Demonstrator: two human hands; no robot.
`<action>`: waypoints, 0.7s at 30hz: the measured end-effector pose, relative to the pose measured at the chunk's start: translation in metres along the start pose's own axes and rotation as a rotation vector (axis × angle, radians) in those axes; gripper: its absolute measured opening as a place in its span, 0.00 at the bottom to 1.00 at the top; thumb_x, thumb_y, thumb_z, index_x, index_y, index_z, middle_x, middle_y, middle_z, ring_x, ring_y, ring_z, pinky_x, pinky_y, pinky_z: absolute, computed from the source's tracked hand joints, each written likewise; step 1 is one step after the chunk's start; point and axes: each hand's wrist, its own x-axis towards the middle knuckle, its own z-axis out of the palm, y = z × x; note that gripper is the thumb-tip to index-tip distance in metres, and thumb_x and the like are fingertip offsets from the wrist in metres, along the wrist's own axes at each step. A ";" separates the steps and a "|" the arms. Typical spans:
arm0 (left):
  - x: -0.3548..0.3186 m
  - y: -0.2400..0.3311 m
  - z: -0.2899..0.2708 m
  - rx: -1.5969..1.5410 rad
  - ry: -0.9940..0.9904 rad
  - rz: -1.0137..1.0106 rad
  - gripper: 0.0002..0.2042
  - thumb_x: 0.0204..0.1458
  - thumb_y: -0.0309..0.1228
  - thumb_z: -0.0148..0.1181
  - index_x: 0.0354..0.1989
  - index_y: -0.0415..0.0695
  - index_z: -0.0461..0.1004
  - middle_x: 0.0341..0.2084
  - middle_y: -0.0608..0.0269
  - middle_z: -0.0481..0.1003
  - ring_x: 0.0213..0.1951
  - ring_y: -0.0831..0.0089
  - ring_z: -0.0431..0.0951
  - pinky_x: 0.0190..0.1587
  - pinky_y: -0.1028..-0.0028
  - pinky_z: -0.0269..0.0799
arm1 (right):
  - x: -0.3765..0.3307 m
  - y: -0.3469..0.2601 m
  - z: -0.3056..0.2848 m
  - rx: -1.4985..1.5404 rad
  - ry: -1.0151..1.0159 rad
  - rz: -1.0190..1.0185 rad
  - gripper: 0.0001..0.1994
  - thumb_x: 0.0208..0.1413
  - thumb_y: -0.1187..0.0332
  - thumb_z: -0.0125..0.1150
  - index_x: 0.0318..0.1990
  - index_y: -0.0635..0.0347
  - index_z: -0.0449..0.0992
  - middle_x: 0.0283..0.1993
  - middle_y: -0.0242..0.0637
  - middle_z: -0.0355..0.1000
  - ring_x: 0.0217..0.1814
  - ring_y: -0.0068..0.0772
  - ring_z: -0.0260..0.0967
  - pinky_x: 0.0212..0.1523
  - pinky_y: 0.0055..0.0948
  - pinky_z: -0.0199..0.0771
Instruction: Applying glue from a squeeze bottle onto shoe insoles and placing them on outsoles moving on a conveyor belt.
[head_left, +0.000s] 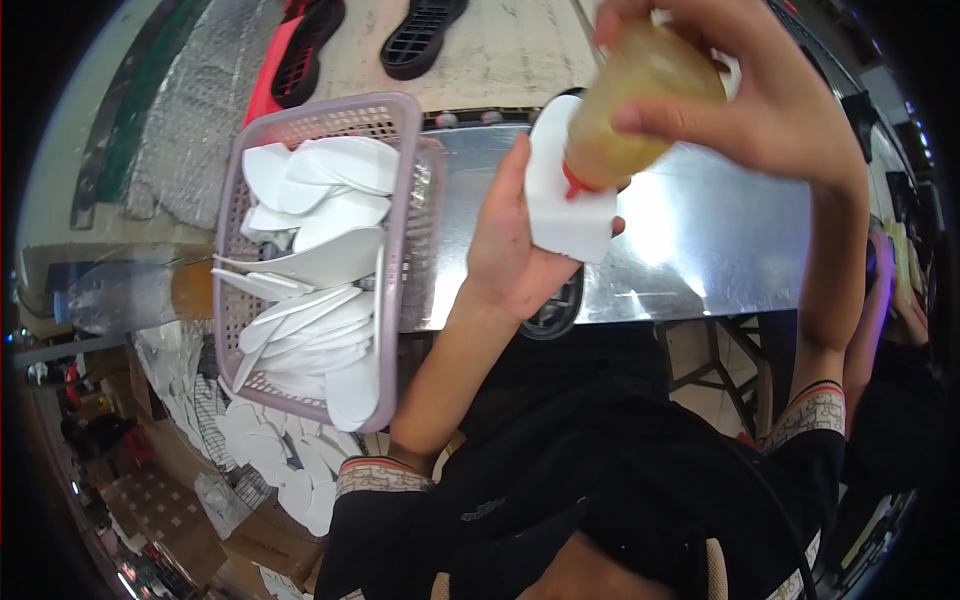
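Observation:
My left hand [508,258] is closed round a white foam shoe insert [562,225], held up over the metal table with the thumb along its left edge. In my right hand [765,120] is a cloudy squeeze bottle [645,95] with yellowish liquid inside. The bottle is tilted, and its red nozzle [577,184] points down at the insert's face; whether it touches cannot be made out. Part of a black shoe sole [553,318] shows beneath my left hand, at the table's near edge. The hand and insert hide most of it.
Left of my hands stands a lilac plastic basket [411,150] full of white inserts [330,260]. More white pieces [285,450] lie lower down beyond it. Two black soles [424,38] rest on the far surface. The shiny metal table [720,230] extends rightward; another person's arm [872,290] is at far right.

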 end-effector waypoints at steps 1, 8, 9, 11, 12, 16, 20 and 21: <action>-0.002 -0.003 0.005 0.001 -0.016 -0.012 0.27 0.62 0.49 0.28 0.60 0.42 0.55 0.55 0.48 0.63 0.52 0.56 0.68 0.47 0.56 0.69 | -0.002 -0.002 -0.008 0.025 -0.014 0.080 0.21 0.44 0.58 0.68 0.37 0.66 0.71 0.25 0.34 0.69 0.23 0.20 0.65 0.21 0.18 0.62; -0.021 -0.004 0.031 0.077 -0.019 -0.023 0.26 0.59 0.44 0.40 0.61 0.39 0.54 0.53 0.45 0.63 0.56 0.54 0.66 0.56 0.57 0.65 | -0.016 0.075 -0.006 -0.262 0.368 0.123 0.22 0.46 0.56 0.67 0.40 0.64 0.69 0.34 0.34 0.68 0.32 0.22 0.65 0.31 0.19 0.66; -0.021 0.001 0.029 0.263 0.000 0.083 0.27 0.56 0.39 0.46 0.61 0.39 0.53 0.53 0.45 0.63 0.56 0.54 0.66 0.56 0.58 0.64 | -0.023 0.096 0.004 -0.258 0.375 0.120 0.22 0.46 0.56 0.67 0.40 0.64 0.69 0.34 0.34 0.68 0.32 0.22 0.65 0.31 0.19 0.66; -0.018 0.015 0.022 0.644 0.103 0.276 0.34 0.46 0.28 0.57 0.62 0.39 0.50 0.52 0.47 0.64 0.55 0.57 0.66 0.57 0.63 0.64 | -0.048 0.159 0.042 0.471 0.709 0.256 0.18 0.50 0.56 0.63 0.41 0.60 0.70 0.33 0.30 0.68 0.28 0.20 0.64 0.31 0.19 0.65; -0.010 0.018 0.015 0.932 0.148 0.382 0.34 0.45 0.32 0.61 0.61 0.38 0.53 0.52 0.48 0.65 0.53 0.61 0.69 0.53 0.66 0.66 | -0.072 0.192 0.061 0.832 0.858 0.334 0.16 0.51 0.56 0.61 0.41 0.57 0.71 0.33 0.28 0.68 0.27 0.20 0.63 0.31 0.19 0.64; 0.031 0.027 0.021 1.533 0.266 0.447 0.32 0.40 0.42 0.67 0.53 0.35 0.66 0.41 0.46 0.72 0.43 0.61 0.75 0.44 0.67 0.72 | -0.139 0.257 0.120 1.649 0.808 0.152 0.15 0.51 0.63 0.62 0.43 0.61 0.70 0.37 0.33 0.70 0.24 0.21 0.63 0.27 0.19 0.66; 0.064 0.025 0.019 2.196 0.270 0.395 0.29 0.39 0.45 0.65 0.44 0.33 0.72 0.30 0.39 0.74 0.36 0.51 0.77 0.41 0.65 0.73 | -0.123 0.234 0.117 1.706 1.079 0.422 0.12 0.55 0.60 0.57 0.37 0.59 0.70 0.32 0.29 0.68 0.24 0.18 0.57 0.24 0.17 0.58; 0.070 0.022 0.016 2.306 0.287 0.376 0.28 0.39 0.45 0.65 0.42 0.32 0.72 0.29 0.39 0.74 0.36 0.50 0.77 0.40 0.64 0.73 | -0.127 0.239 0.121 1.714 1.026 0.377 0.12 0.55 0.60 0.56 0.36 0.59 0.69 0.32 0.29 0.69 0.27 0.17 0.58 0.23 0.16 0.58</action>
